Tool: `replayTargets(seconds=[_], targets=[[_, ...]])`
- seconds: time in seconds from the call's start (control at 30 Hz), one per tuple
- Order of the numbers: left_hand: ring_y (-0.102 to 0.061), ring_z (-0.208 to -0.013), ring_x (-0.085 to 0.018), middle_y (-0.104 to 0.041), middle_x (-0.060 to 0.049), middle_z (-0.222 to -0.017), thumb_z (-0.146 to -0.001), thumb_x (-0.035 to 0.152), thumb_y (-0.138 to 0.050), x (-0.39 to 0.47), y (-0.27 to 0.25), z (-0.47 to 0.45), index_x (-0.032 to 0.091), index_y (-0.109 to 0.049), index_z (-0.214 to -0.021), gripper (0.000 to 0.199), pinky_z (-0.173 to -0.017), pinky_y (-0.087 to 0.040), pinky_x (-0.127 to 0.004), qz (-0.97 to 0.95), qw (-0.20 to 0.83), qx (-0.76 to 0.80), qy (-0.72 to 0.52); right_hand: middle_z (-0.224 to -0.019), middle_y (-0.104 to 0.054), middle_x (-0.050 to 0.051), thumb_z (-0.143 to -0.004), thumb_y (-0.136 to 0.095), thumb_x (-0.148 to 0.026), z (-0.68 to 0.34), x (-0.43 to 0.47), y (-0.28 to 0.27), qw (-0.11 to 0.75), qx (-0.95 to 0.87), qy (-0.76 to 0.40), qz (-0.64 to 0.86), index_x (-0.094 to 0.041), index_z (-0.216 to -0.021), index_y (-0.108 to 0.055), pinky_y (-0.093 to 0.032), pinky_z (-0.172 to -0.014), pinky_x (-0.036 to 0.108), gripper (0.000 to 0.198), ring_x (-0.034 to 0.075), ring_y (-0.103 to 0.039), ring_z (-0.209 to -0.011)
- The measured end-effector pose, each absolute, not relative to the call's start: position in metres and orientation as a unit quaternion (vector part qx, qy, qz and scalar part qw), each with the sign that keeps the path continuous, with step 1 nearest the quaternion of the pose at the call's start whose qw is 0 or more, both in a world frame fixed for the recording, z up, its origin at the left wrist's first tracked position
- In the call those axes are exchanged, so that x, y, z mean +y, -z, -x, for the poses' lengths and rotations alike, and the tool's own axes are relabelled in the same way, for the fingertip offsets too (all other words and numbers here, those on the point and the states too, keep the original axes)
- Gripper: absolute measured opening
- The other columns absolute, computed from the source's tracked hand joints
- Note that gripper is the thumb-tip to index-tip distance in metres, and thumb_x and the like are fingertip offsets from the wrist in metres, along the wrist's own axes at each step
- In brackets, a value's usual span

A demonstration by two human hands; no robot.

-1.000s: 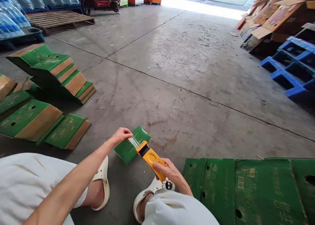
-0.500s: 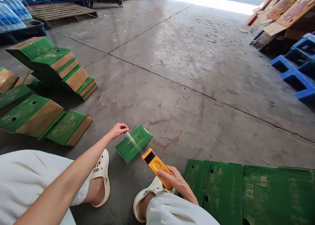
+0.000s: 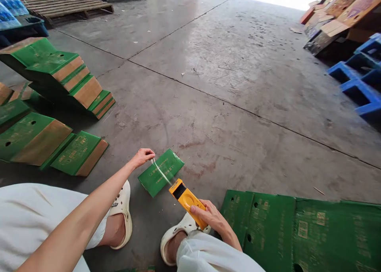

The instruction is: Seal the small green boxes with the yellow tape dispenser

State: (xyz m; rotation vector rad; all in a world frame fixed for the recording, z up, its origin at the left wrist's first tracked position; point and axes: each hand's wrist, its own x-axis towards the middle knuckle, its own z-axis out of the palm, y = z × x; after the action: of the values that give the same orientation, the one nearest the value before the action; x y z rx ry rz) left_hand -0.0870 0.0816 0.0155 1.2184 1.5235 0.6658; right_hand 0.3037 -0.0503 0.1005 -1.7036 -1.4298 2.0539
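Note:
My right hand [image 3: 208, 216] is wrapped round a yellow handheld tape dispenser [image 3: 188, 204] with a dark window near its top end. From that end a strip of clear tape [image 3: 162, 173] runs up to my left hand [image 3: 143, 157], whose fingertips pinch its free end. The tape is stretched between both hands, over a small green cardboard box [image 3: 162, 181] with gold print lying on the floor. Whether the tape touches the cardboard I cannot tell. My two white clogs [image 3: 126, 212] stand on the floor just below it.
Green flattened cartons [image 3: 321, 232] lie at the lower right. More green boxes [image 3: 56, 66] are stacked at the left. A wooden pallet [image 3: 68, 6] and bottled water [image 3: 8, 10] stand at the far left, blue pallets [image 3: 360, 77] and brown cartons [image 3: 342, 18] at the right.
The tape between my hands now shows as a brighter, narrower strip, slightly twisted. The view has tilted down a little; both hands have barely moved and keep their holds.

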Motion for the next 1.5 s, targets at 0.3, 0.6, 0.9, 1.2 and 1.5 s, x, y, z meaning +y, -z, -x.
replayTargets(seconds=[0.3, 0.6, 0.9, 1.2, 1.5], targets=[[-0.061, -0.071, -0.018, -0.071, -0.002, -0.074, -0.076, 0.059, -0.068, 0.072, -0.006, 0.079, 0.019, -0.076, -0.082, 0.042, -0.067, -0.046, -0.028, -0.507, 0.503, 0.643, -0.277, -0.073, -0.068, 0.005, -0.077, -0.075, -0.076, -0.303, -0.048, -0.103, 0.067, -0.477, -0.674, 0.561, -0.022, -0.082, -0.077, -0.046, -0.06, 0.03, 0.054, 0.021, -0.06, -0.066], [-0.067, -0.078, -0.02, -0.077, -0.005, -0.083, -0.079, 0.056, -0.065, 0.062, 0.001, 0.068, 0.017, -0.08, -0.09, 0.044, -0.075, -0.05, -0.03, -0.48, 0.496, 0.663, -0.289, -0.074, -0.067, 0.005, -0.077, -0.074, -0.079, -0.301, -0.046, -0.098, 0.05, -0.483, -0.662, 0.571, -0.022, -0.081, -0.075, -0.045, -0.06, 0.03, 0.057, 0.02, -0.059, -0.065], [-0.076, -0.101, -0.027, -0.083, -0.012, -0.11, -0.085, 0.049, -0.071, 0.054, 0.008, 0.058, 0.016, -0.084, -0.108, 0.042, -0.093, -0.056, -0.036, -0.457, 0.484, 0.69, -0.285, -0.071, -0.063, 0.004, -0.079, -0.072, -0.079, -0.297, -0.045, -0.09, 0.042, -0.483, -0.669, 0.564, -0.022, -0.077, -0.069, -0.043, -0.059, 0.029, 0.057, 0.019, -0.056, -0.064], [-0.076, -0.107, -0.027, -0.075, -0.016, -0.13, -0.089, 0.026, -0.07, 0.049, 0.02, 0.063, 0.014, -0.073, -0.135, 0.048, -0.103, -0.059, -0.043, -0.481, 0.412, 0.731, -0.254, -0.071, -0.063, 0.005, -0.072, -0.075, -0.084, -0.291, -0.043, -0.072, 0.039, -0.45, -0.687, 0.569, -0.022, -0.079, -0.068, -0.045, -0.055, 0.029, 0.063, 0.02, -0.062, -0.061], [-0.027, -0.165, -0.03, -0.033, -0.014, -0.176, -0.108, 0.034, -0.044, 0.022, 0.006, -0.004, 0.016, -0.038, -0.168, 0.063, -0.135, -0.023, -0.055, -0.704, 0.131, 0.674, -0.18, -0.069, -0.066, 0.005, -0.075, -0.077, -0.08, -0.285, -0.04, -0.063, 0.055, -0.436, -0.705, 0.557, -0.022, -0.08, -0.071, -0.048, -0.054, 0.029, 0.058, 0.019, -0.063, -0.059]])
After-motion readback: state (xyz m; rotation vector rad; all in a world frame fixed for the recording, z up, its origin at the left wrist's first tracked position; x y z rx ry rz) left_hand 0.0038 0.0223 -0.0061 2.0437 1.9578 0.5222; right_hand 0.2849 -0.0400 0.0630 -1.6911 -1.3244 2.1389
